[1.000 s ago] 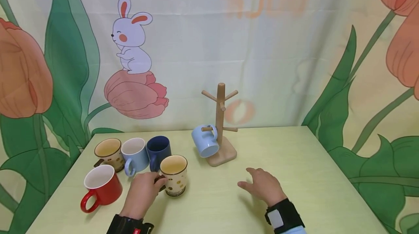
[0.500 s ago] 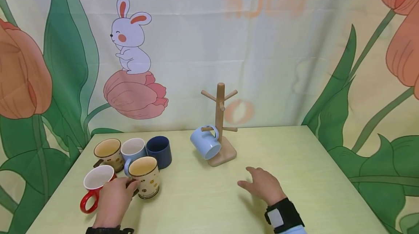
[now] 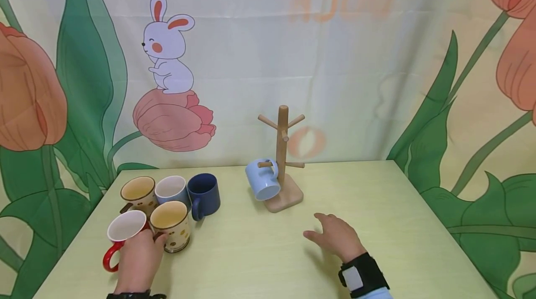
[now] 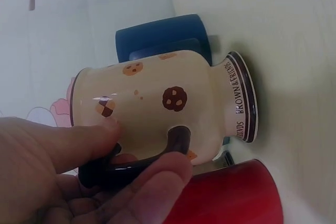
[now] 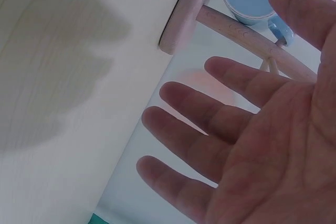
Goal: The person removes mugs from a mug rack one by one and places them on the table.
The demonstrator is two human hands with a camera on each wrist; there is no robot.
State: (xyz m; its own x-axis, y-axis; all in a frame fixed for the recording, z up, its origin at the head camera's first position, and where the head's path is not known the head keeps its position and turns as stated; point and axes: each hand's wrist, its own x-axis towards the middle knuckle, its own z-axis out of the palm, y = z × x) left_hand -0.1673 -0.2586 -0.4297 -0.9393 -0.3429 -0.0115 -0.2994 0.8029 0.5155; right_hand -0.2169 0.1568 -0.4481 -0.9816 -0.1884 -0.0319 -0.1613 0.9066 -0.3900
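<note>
While our left hand point(image 3: 140, 262) pinches the dark handle of the cookie mug point(image 3: 170, 226), near left beside the red mug point(image 3: 125, 235), our right hand point(image 3: 335, 236) rests spread wide. We judge the step is gripping; next needs a clean lift toward the wooden rack point(image 3: 282, 159).

A pale green table point(image 3: 377, 224) stands against a fabric backdrop point(image 3: 335, 57) printed with tulips and a rabbit point(image 3: 167, 45).
</note>
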